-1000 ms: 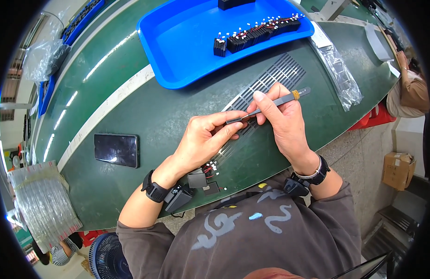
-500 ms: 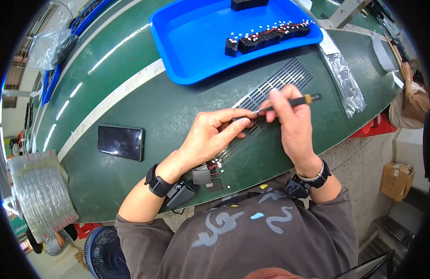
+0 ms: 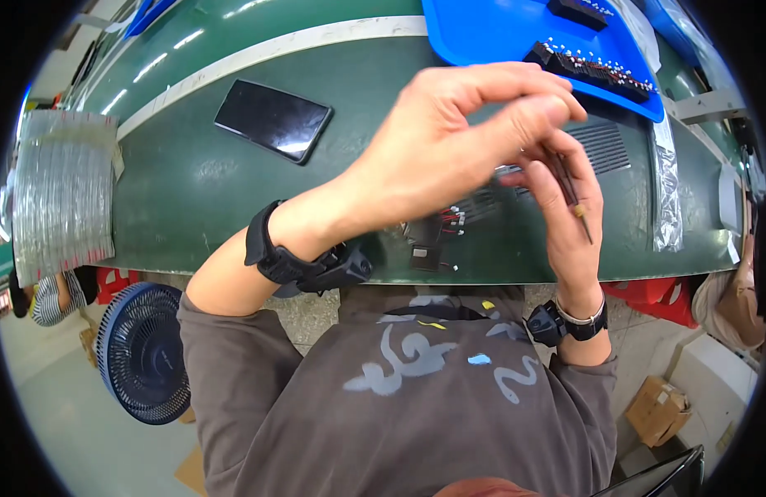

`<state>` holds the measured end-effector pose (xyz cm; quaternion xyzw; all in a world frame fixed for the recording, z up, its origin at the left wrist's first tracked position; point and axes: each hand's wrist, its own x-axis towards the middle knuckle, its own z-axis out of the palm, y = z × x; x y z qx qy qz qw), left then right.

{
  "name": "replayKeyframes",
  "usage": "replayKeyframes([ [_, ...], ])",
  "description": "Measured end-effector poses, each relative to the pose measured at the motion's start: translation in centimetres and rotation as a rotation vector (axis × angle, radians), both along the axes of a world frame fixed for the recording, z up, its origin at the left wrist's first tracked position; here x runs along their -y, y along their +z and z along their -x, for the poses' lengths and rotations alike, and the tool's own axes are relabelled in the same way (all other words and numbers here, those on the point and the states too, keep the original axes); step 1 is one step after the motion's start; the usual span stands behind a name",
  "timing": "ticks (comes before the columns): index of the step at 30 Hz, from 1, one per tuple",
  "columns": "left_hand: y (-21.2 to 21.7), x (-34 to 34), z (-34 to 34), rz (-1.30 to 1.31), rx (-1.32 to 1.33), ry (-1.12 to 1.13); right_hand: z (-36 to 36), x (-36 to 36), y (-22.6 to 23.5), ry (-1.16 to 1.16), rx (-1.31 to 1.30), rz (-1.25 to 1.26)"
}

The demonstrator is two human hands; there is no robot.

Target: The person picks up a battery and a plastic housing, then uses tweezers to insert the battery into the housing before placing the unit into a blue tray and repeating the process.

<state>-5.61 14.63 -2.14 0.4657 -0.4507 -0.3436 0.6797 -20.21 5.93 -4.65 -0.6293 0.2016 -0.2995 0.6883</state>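
Note:
My left hand (image 3: 466,137) is raised over the bench, palm down, its fingers curled with the tips close to the thumb tip; whatever is between them is hidden. Just to the right and lower, my right hand (image 3: 573,199) has its fingers around a slim dark tool (image 3: 583,225) with a yellowish band. A small greyish piece (image 3: 507,171) shows by its fingertips, too small to name. Below the hands, by the bench's front edge, lie flat black packs (image 3: 425,258) with red wires (image 3: 451,219) and white plugs, partly covered by my left forearm.
A blue tray (image 3: 449,45) at the back right holds rows of black packs (image 3: 594,73). Beside it are a slotted strip (image 3: 608,147) and a clear plastic sleeve (image 3: 669,199). A black phone (image 3: 273,120) lies left; wrapped sheets (image 3: 64,190) and a fan (image 3: 142,352) stand farther left.
My left hand has risen from the small dark piece it held against the tool. My right hand has turned, its tool now pointing down along the palm. The view has shifted.

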Motion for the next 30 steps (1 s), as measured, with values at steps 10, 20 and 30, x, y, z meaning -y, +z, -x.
replayKeyframes([
  [10, -1.3, -3.5, 1.2, 0.070, 0.209, 0.036, 0.7, -1.8, -0.7, 0.084, 0.059, 0.330],
  [20, -2.3, -8.6, -4.7, 0.010, 0.084, 0.383, 0.7, -2.7, -0.1, 0.117, -0.104, 1.336],
  [30, -4.0, -8.7, -5.1, -0.033, -0.148, 0.456, 0.6, -2.3, -2.0, 0.240, 0.252, 1.533],
])
